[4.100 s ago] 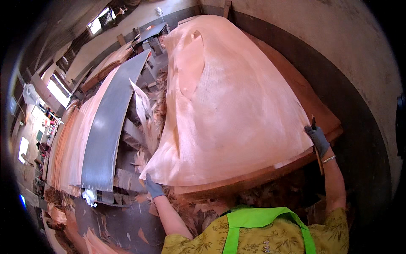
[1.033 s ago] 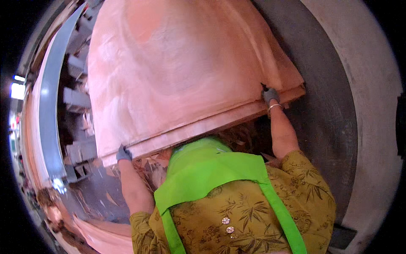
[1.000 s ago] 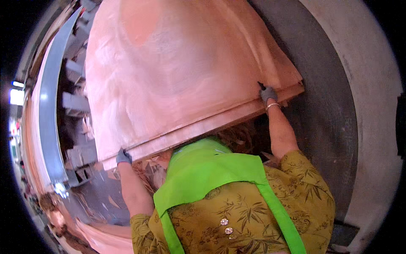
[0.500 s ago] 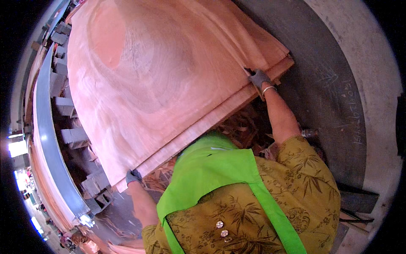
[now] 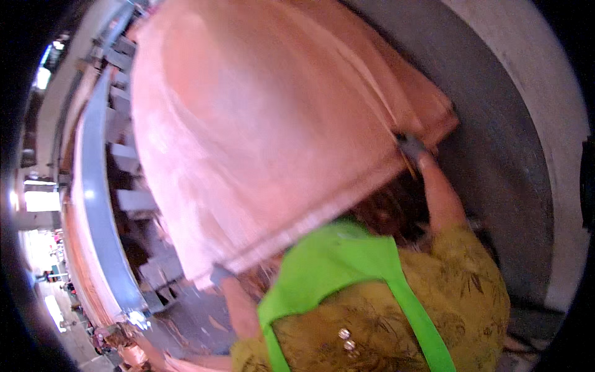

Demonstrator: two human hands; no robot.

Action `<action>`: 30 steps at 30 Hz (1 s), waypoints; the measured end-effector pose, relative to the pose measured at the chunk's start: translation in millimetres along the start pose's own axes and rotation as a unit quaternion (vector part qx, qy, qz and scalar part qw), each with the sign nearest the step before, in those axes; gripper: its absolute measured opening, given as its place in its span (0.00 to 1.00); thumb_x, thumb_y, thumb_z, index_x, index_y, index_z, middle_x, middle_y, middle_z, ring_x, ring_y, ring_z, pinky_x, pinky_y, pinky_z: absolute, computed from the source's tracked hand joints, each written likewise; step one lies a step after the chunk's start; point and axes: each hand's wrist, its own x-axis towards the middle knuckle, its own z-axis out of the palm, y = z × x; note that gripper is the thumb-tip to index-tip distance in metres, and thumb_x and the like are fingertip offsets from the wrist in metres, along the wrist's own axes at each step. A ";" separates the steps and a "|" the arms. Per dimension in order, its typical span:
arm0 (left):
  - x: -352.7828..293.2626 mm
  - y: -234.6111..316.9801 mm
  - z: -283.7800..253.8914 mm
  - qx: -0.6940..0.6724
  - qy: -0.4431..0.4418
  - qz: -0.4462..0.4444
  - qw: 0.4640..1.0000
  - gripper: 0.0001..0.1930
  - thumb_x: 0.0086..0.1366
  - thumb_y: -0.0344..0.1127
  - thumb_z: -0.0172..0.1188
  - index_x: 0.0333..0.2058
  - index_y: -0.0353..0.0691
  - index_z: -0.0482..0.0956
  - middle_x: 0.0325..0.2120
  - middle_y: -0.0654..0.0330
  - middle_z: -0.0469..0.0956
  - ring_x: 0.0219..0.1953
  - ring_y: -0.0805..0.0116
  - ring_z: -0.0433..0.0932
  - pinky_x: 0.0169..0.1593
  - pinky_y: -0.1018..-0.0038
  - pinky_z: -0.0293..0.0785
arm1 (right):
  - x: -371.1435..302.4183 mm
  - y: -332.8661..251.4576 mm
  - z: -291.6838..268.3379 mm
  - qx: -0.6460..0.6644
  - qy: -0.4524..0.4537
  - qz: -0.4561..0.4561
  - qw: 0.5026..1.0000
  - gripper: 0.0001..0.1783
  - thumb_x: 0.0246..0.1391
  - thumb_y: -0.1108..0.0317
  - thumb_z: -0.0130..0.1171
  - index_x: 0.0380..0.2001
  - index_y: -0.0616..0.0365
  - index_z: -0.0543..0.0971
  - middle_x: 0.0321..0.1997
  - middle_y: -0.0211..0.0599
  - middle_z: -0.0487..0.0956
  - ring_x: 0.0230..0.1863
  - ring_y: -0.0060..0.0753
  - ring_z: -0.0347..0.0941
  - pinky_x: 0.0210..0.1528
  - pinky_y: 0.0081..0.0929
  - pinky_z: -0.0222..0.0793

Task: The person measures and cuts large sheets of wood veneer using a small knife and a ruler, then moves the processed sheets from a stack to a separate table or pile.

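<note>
A wide stack of pinkish wood veneer sheets [image 5: 266, 142] fills the middle, its top sheet rippled and marked with an oval grain figure. At the near left corner, my left hand [image 5: 221, 273] in a grey glove is closed on the veneer edge. Near the right corner, my right hand [image 5: 411, 147], also gloved in grey, grips the edge of the top sheet beside a raised fold. A narrow strip of veneer [image 5: 407, 163] hangs down by that hand. Motion blurs both hands, and their fingertips are partly hidden.
Grey blocks [image 5: 137, 201] line the left side, beside a long bluish metal-like strip [image 5: 106, 211]. A dark flat surface [image 5: 496, 136] curves along the right. Broken veneer scraps [image 5: 381, 211] lie in shadow below the near edge, in front of my green apron [image 5: 334, 260].
The whole view has swung, so stack, hands and apron sit farther right and lower in the picture. Both hands stay on the same parts of the near edge.
</note>
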 end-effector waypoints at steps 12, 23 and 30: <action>-188.9 61.6 46.4 0.288 -0.058 0.559 0.775 0.35 0.61 0.58 0.45 0.64 0.51 0.53 0.65 0.45 0.45 0.66 0.45 0.44 0.64 0.46 0.38 | -85.7 29.5 -0.1 -0.009 0.123 0.019 0.992 0.29 0.48 0.58 0.61 0.52 0.60 0.68 0.45 0.54 0.75 0.47 0.55 0.71 0.46 0.43 0.67; -188.0 93.1 74.3 0.327 -0.174 0.556 0.743 0.34 0.64 0.61 0.37 0.64 0.53 0.50 0.65 0.45 0.43 0.66 0.43 0.43 0.64 0.45 0.39 | -140.5 321.3 -147.5 -0.121 0.371 0.122 0.912 0.20 0.52 0.67 0.56 0.47 0.66 0.72 0.45 0.46 0.77 0.44 0.45 0.73 0.46 0.37 0.68; -181.7 83.0 40.5 0.373 -0.189 0.513 0.749 0.35 0.63 0.62 0.37 0.65 0.54 0.49 0.66 0.47 0.41 0.67 0.45 0.42 0.64 0.46 0.41 | -147.5 222.1 -157.6 -0.092 0.331 0.070 0.937 0.23 0.55 0.63 0.54 0.51 0.68 0.70 0.45 0.45 0.77 0.42 0.41 0.72 0.44 0.34 0.68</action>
